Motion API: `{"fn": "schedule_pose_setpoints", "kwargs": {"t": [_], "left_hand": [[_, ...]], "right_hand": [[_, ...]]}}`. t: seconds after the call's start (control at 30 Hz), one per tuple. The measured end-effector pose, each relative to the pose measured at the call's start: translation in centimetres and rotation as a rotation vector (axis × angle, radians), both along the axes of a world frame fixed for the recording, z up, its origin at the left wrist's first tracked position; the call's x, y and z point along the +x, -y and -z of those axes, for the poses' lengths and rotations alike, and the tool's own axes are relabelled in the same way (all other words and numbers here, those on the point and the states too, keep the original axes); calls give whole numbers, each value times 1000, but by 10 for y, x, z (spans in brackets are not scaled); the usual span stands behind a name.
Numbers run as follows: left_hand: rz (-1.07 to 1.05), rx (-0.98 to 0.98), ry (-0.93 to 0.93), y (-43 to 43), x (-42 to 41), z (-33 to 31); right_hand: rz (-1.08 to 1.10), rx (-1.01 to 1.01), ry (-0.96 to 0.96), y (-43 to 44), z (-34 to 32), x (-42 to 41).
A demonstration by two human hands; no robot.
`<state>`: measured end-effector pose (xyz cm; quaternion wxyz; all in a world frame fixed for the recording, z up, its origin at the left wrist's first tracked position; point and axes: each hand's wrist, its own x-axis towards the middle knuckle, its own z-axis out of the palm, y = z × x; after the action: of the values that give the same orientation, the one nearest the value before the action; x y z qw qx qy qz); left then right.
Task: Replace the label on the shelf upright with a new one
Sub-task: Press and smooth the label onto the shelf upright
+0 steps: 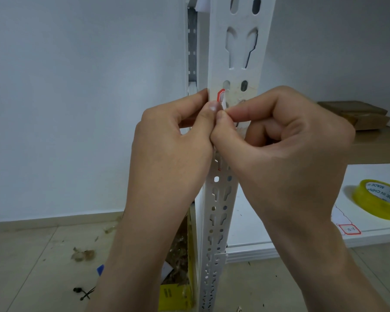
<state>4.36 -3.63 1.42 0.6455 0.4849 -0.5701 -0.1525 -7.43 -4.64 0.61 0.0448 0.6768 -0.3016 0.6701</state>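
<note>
A white slotted shelf upright [239,70] runs up the middle of the head view. A white label with a red border [221,96] sticks to it, only its top corner showing above my fingers. My left hand [173,149] grips the upright's left edge, thumb pressed on its face beside the label. My right hand [286,152] pinches the label's edge between thumb and forefinger, right against my left thumb. A second red-bordered label [349,229] with handwriting lies on the lower shelf board at the right.
A yellow tape roll [379,199] rests on the white shelf board [268,228]. Cardboard pieces [358,113] sit on a brown box further back right. A yellow box [175,296] and scattered debris [82,254] lie on the tiled floor by the wall.
</note>
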Motion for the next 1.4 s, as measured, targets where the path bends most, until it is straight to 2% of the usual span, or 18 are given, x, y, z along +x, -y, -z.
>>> {"fn": "schedule_pose_setpoints", "kwargs": {"t": [1.4], "left_hand": [[1, 30, 36, -3, 0, -2]], "right_hand": [[-26, -4, 14, -3, 1, 0]]}}
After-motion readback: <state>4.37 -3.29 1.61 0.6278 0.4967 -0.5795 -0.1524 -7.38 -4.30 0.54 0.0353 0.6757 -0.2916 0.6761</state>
